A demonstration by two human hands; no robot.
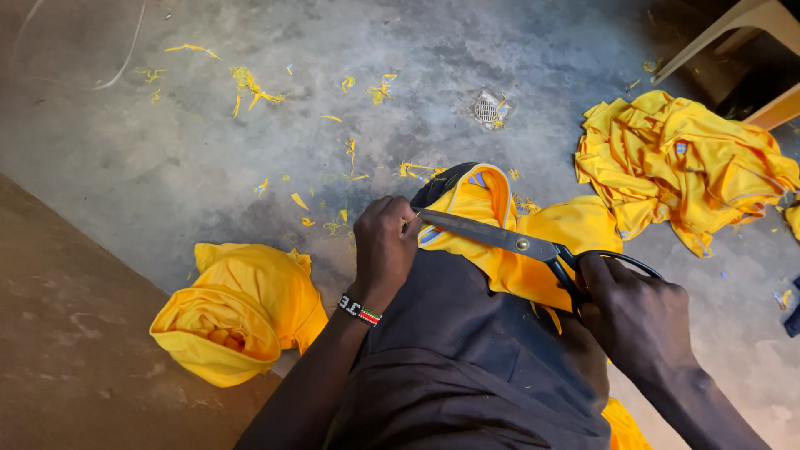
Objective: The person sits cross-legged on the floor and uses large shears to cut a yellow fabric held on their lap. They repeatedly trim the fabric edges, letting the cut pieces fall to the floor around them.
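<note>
dark trousered lap (pixel 467 350) | left hand (pixel 385 246) pinching yellow fabric garment (pixel 533 242) | right hand (pixel 637 312) gripping black-handled steel scissors (pixel 517 242) | step: trimming edge | next likely needs taut cloth

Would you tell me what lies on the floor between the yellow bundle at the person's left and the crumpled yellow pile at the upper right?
In the head view, between the yellow bundle and crumpled pile lies the person's lap, with yellow garment, scissors and both hands.

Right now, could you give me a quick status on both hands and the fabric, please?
Left hand pinching yellow garment on the lap. Right hand gripping black-handled scissors, blades across the fabric. Yellow scraps on the floor.
</note>
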